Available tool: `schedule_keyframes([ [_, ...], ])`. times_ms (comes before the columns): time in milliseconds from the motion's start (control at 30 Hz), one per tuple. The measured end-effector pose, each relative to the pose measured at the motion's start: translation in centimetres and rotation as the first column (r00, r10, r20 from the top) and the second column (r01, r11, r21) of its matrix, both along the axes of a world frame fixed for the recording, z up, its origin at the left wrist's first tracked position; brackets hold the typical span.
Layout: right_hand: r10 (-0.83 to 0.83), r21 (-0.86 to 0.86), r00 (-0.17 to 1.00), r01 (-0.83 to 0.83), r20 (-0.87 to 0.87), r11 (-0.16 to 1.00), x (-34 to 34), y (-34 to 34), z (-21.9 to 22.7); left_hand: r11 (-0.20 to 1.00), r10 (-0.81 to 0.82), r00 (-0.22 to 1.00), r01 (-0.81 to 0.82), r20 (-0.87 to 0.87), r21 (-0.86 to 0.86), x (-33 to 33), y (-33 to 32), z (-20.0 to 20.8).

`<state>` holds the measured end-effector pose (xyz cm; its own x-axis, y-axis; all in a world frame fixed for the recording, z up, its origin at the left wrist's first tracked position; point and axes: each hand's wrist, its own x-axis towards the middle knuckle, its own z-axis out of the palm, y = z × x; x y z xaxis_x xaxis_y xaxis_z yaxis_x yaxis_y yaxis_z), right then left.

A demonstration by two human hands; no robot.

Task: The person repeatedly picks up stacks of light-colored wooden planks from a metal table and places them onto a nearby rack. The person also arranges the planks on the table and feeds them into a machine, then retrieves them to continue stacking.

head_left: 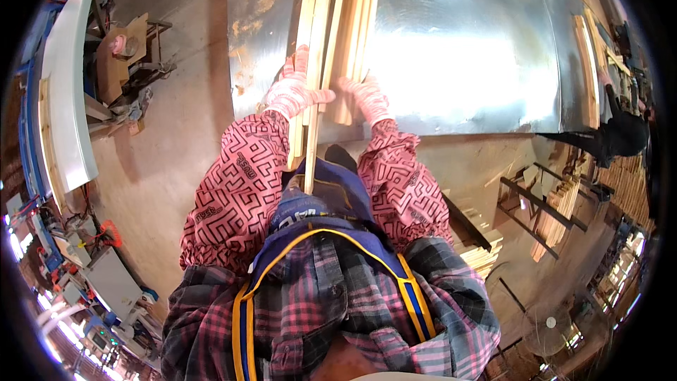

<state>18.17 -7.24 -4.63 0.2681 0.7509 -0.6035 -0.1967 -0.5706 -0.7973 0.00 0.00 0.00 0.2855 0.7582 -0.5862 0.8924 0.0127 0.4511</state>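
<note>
My left hand, in a pink-and-white knit glove, lies over the left group of long, pale wooden strips. Its fingers are spread, and its thumb stretches across the wood. These strips reach past the metal tabletop's near edge toward my apron. Beside them is another bundle of wooden strips, ending near the same edge. My right hand, gloved alike, holds this bundle at its right side near the end, thumb on top; some of its fingers are hidden. Both groups lie lengthwise on the shiny metal tabletop.
More wooden strips lie along the tabletop's right side, near a person in dark clothes. Stacked wood rests by a dark metal frame at right. A small stand and a long white panel are on the left.
</note>
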Motion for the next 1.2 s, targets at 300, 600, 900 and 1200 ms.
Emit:
schedule_keyframes([
  [300, -0.014, -0.013, 0.988, 0.012, -0.156, 1.000, 2.8, -2.5, -3.2, 1.000, 0.024, 0.999, -0.024, 0.026, -0.001, -0.5, -0.2, -0.2],
  [600, 0.090, -0.111, 0.923, -0.051, 0.374, 0.992, -2.1, -1.1, 2.1, 0.998, -0.013, 0.998, 0.010, 0.056, 0.062, -0.3, -0.4, -0.3],
  [900, 0.149, -0.243, 0.913, -0.057, 0.380, 0.968, -1.6, 0.7, 1.4, 0.997, 0.073, 0.986, -0.067, 0.151, -0.042, -2.6, -0.8, -2.5],
  [1200, -0.026, 0.109, 0.984, 0.046, -0.178, 0.993, 4.2, -1.7, -3.4, 0.990, 0.139, 0.970, -0.128, 0.200, -0.066, -2.1, -0.9, -4.5],
])
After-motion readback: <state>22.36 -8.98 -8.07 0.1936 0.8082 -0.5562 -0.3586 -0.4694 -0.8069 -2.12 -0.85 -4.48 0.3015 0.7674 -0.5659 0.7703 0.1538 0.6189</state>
